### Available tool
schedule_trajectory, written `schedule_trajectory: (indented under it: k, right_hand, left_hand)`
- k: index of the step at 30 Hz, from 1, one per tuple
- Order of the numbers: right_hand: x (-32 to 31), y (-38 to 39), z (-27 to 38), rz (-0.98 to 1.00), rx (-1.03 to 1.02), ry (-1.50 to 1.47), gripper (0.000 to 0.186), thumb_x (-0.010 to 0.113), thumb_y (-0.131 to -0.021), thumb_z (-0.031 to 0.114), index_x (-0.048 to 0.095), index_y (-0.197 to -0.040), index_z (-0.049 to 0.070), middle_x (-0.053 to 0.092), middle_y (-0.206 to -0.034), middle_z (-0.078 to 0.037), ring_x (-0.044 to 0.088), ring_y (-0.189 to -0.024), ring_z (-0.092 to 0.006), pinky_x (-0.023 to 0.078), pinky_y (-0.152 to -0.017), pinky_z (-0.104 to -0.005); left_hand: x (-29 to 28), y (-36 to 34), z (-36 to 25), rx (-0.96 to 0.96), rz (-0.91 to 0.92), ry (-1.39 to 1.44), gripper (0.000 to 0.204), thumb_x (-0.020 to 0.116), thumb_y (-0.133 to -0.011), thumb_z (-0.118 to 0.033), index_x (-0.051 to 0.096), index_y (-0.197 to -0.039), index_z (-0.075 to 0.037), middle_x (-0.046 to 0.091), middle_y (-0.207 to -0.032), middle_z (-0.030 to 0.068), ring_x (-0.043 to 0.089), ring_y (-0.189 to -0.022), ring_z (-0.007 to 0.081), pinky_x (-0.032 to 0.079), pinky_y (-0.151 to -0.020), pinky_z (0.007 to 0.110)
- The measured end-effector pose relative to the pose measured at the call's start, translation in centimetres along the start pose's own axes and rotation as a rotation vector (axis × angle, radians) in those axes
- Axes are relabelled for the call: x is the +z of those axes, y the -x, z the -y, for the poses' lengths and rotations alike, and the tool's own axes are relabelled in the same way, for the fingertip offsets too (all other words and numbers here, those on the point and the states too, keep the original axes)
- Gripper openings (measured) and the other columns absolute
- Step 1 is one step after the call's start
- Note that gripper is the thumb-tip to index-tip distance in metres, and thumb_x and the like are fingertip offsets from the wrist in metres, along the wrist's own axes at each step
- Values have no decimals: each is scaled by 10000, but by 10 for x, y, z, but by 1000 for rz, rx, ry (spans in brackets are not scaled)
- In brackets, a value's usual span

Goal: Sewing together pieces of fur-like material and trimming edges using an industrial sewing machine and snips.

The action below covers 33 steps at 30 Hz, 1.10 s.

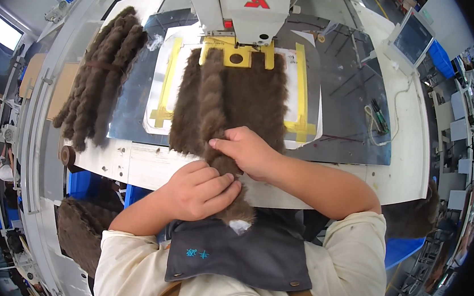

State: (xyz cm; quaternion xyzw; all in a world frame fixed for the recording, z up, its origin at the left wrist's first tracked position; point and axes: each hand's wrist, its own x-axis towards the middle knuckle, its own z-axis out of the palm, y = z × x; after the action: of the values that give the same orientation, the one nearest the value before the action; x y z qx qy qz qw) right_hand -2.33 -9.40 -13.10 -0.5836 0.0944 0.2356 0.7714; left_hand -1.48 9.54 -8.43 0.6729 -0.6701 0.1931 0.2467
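Note:
A long brown fur strip runs from under the sewing machine head toward me, over a brown fur panel. Near the table's front edge my right hand pinches the strip between thumb and fingers. Closer to my body, my left hand has its fingers curled round the same strip. The strip's pale end hangs past that hand, over my dark apron. A yellow plate lies over the far part of the fur, beneath the machine head. My palms hide part of the strip.
At the left lies a tied bundle of brown fur strips. White sheets with yellow tape surround the panel on a shiny metal plate. Small tools and a cord lie at the right, below a screen. More fur hangs at lower left.

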Motion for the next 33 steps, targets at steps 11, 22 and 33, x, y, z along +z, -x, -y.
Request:
schedule_trajectory:
  k: [11,22,33]
  right_hand:
    - [2,41,1,89,76,144,381,682,-1026,378,654,-827,55,544,-675,48,464,-578,-45,360,-472,-270]
    - [-9,65,-11,109,88,145,281,671,-1041,244,703,-892,7,600,-709,53,498,-667,-20,420,-546,-252]
    - [-14,61,-20,84,50,382,273,688,-1026,246,715,-962,-18,661,-762,24,528,-719,-26,467,-598,-276]
  left_hand:
    - [8,-8,-7,111,-105,99,258,813,-669,-33,769,-922,-11,690,-870,105,597,-646,181,471,-523,304]
    - [16,-14,-11,160,-15,207,279,791,-688,-75,745,-958,-22,620,-850,42,585,-658,139,489,-524,270]
    - [18,-21,-13,217,21,197,118,716,-716,-119,670,-813,-70,457,-709,-16,505,-614,116,435,-522,272]
